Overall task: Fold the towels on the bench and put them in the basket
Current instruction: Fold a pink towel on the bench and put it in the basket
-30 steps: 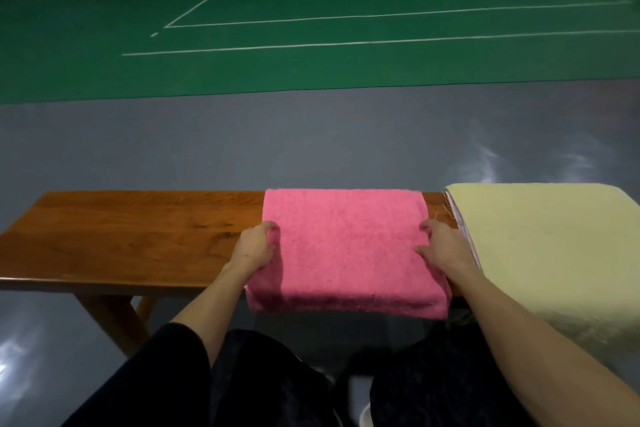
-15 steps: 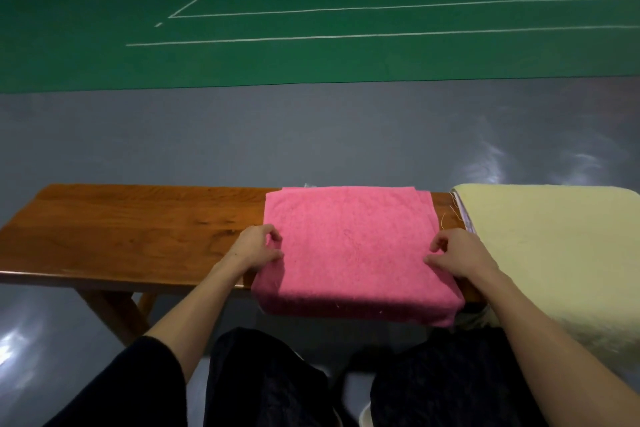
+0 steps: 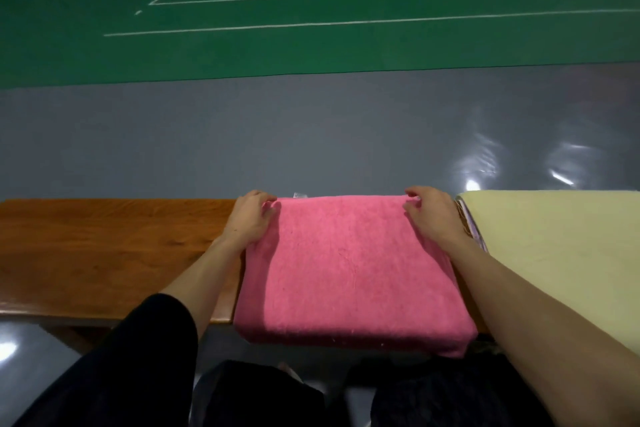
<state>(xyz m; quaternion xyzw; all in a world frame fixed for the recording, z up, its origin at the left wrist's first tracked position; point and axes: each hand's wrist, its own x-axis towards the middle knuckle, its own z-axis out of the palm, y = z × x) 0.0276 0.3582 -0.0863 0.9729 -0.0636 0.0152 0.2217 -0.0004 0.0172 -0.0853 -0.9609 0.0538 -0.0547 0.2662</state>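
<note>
The brown wooden table (image 3: 104,253) runs off the left edge; its right stretch is hidden under the folded pink terry towel (image 3: 346,270) and the pale yellow towel (image 3: 554,253), itself cut by the right edge. Layers under it show only thin edges. A small white scrap (image 3: 300,195) behind the pink towel is too hidden to identify. The left hand (image 3: 251,218) and right hand (image 3: 431,213) cover that towel's far corners.

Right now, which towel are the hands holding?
The pink towel: left hand and right hand grip its far corners. No hand holds the yellow towel beside it.
</note>
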